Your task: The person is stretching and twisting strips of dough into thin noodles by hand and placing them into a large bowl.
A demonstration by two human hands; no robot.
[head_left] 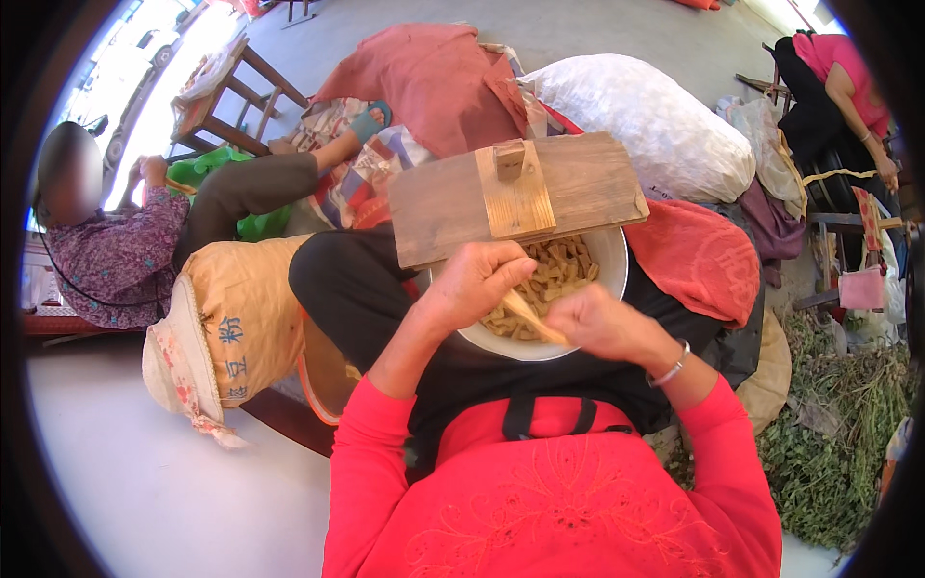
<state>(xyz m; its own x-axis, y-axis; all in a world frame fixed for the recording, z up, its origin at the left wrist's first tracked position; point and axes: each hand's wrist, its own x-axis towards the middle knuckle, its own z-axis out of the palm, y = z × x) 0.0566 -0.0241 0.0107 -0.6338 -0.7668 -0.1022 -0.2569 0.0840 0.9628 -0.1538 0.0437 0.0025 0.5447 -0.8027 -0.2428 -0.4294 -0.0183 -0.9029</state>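
Note:
My left hand (480, 281) is closed around one end of a pale tan strip (523, 311), with the thumb along it. My right hand (597, 318), slightly blurred and wearing a bangle, is closed on the strip's lower end, to the right of the left hand. Both hands are over a metal basin (501, 348) on my lap, which holds several short tan pieces (559, 258). A wooden board (588, 178) with a small raised block (509, 162) lies across the far part of the basin, hiding some of it.
Co-workers sit at left (120, 255) and right (833, 87). A yellow sack (251, 289) is left of my knee, a red cloth (708, 260) right. Beyond lie a white sack (636, 125) and red sheet (414, 82). A stool (207, 120) stands back left, dried plants (838, 433) lie right.

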